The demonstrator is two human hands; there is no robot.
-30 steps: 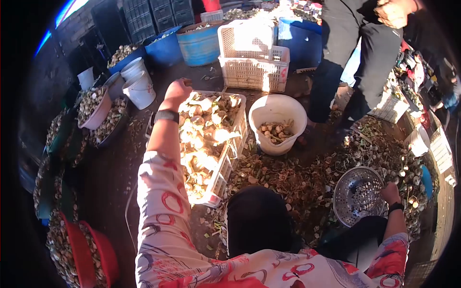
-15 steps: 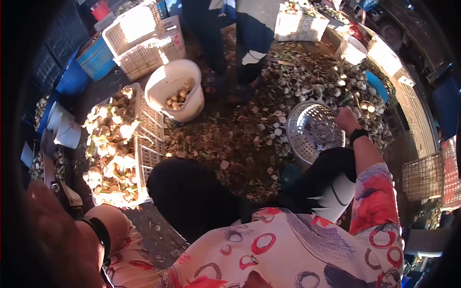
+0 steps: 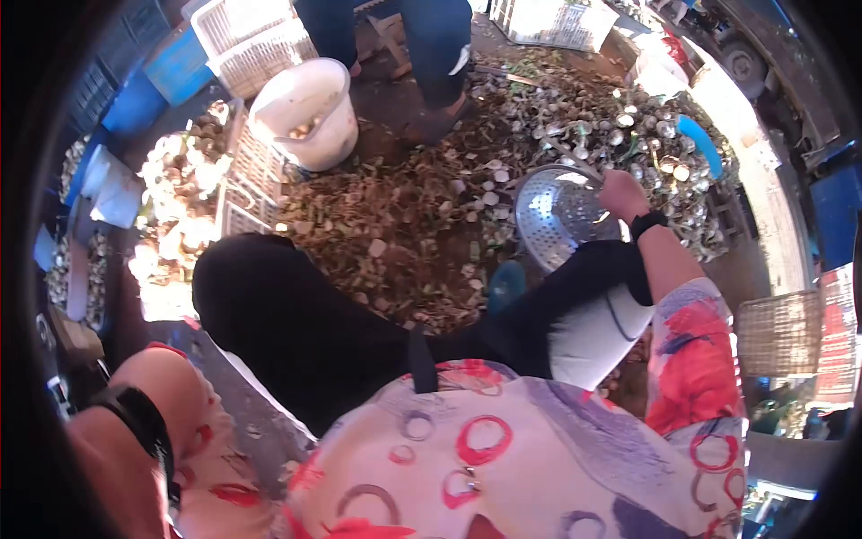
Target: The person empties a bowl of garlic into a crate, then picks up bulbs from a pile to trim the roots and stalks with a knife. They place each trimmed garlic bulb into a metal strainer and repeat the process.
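My right hand (image 3: 621, 194) is closed on the rim of a round metal colander (image 3: 549, 214), which tilts beside my right knee. A thin stick-like piece (image 3: 575, 160) runs along the colander's upper edge to my fingers. Behind that hand lies a wide heap of garlic bulbs (image 3: 620, 135). At the lower left edge, my left hand (image 3: 101, 454) shows only around the black wristband; its fingers are hidden past the dark rim of the view. My left knee is near a white crate (image 3: 247, 184) piled with garlic (image 3: 184, 166).
A white bucket (image 3: 328, 130) with some garlic stands ahead. Another person's legs (image 3: 435, 58) are beyond it. Husks and stem scraps (image 3: 395, 234) cover the ground. A blue curved dish (image 3: 700, 146) lies by the heap. A woven basket (image 3: 778, 334) is at the right.
The view has shifted, so the scene sits higher and further left. My left hand has slid mostly out of view. The colander stays in my right hand. The other person's legs have shifted.
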